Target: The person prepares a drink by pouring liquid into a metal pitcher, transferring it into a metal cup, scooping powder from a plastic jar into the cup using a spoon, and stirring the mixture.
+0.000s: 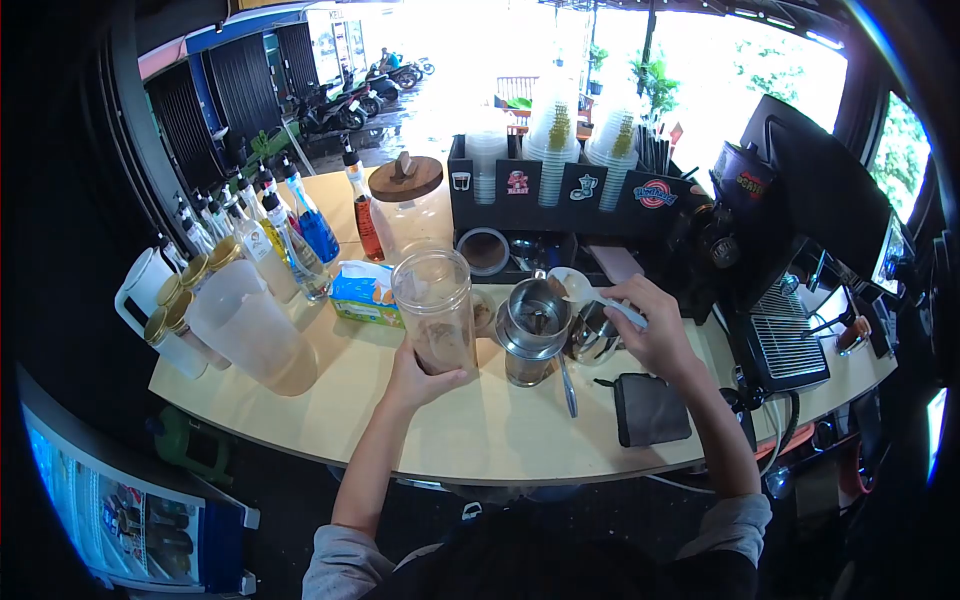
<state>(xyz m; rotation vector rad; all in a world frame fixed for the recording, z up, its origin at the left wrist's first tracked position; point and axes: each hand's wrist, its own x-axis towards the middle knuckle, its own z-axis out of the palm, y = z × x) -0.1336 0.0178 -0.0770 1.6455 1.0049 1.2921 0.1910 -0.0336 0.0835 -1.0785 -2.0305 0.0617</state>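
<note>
My left hand (pixel 412 385) is wrapped round the lower part of a clear plastic jar (pixel 434 305), which stands open-topped; brownish residue shows on its wall. In my right hand (pixel 655 325) is the handle of a white scoop (pixel 573 287), its bowl at the rim of a metal drip filter (pixel 537 318). What the scoop carries is too small to make out clearly. The filter sits on a glass (pixel 527 371). Beside the glass, a metal spoon (pixel 569 390) slants toward me. A steel pitcher (pixel 596 337) stands just right of the filter, partly behind my right hand.
Left of the jar are a tissue pack (pixel 364 293), a translucent pitcher (pixel 250 325) and several pump bottles (pixel 310 215). A folded dark cloth (pixel 652 410) lies near the front edge. Behind stands a black cup organizer (pixel 518 185); an espresso machine (pixel 785 340) is on the right.
</note>
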